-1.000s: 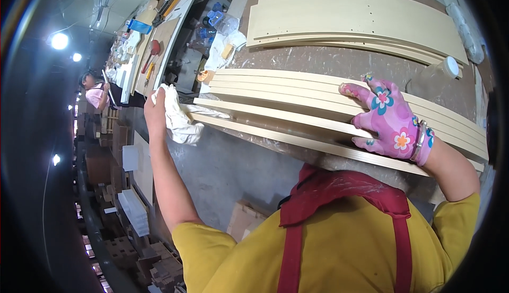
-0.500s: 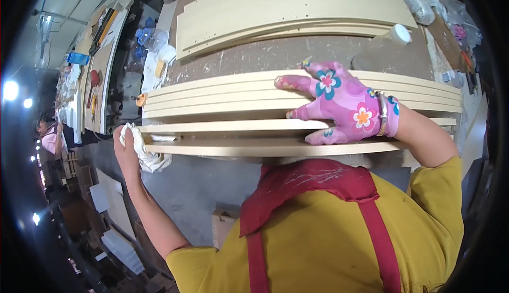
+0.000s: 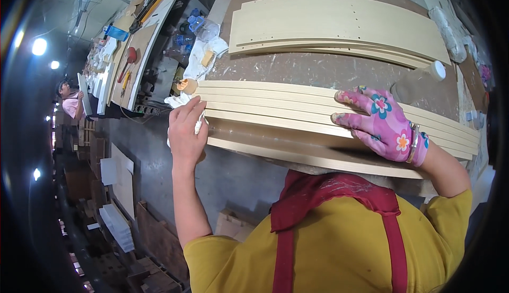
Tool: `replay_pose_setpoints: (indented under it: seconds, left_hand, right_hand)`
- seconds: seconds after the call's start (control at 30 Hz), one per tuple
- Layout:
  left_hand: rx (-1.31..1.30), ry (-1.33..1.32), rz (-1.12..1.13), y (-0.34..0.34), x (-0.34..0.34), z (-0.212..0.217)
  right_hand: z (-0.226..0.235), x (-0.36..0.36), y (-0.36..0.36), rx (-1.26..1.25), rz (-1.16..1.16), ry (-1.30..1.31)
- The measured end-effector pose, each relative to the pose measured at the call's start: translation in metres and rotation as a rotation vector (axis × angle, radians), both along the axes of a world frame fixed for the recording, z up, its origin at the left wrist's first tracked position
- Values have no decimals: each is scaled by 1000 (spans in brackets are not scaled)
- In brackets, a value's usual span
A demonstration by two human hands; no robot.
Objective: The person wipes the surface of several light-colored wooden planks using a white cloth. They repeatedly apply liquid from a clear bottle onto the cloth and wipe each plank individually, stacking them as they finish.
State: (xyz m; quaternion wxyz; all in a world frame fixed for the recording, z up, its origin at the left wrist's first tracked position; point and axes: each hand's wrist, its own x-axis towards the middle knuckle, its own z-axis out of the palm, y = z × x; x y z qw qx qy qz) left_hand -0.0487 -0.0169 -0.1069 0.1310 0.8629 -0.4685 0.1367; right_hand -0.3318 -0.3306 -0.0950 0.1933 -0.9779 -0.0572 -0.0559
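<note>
Pale wooden boards (image 3: 275,102) stand on edge, side by side, along the near part of the workbench. One more board (image 3: 265,151) lies nearer to me, with a gap between it and the row. My bare left hand (image 3: 188,129) is closed on a crumpled white cloth (image 3: 178,100) at the left ends of the boards. Its fingertips reach over the top edges there. My right hand (image 3: 383,124), in a pink flowered glove, lies across the row towards its right end, fingers spread over the edges. Its thumb points left over the nearest edge of the row.
Flat pale boards with small holes (image 3: 328,20) are stacked at the back. A bottle with a white cap (image 3: 419,83) lies at the right. An orange tape dispenser-like item (image 3: 186,85) sits by the left ends. Another person (image 3: 71,102) stands far left beside a second bench (image 3: 119,81).
The board that stood apart in the gap now rests against the row. My left hand with the cloth has moved up onto the row's left end. The whole view has shifted.
</note>
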Motion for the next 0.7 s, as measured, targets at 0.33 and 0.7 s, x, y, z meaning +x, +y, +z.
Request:
replay_pose_setpoints:
  seconds: [0.33, 0.7]
  left_hand:
    - [-60, -44, -14, 2, -1, -7]
    - [-591, 491, 175, 14, 10, 24]
  right_hand:
    - [-5, 4, -5, 47, -34, -18]
    - [-5, -4, 4, -111, 0, 69]
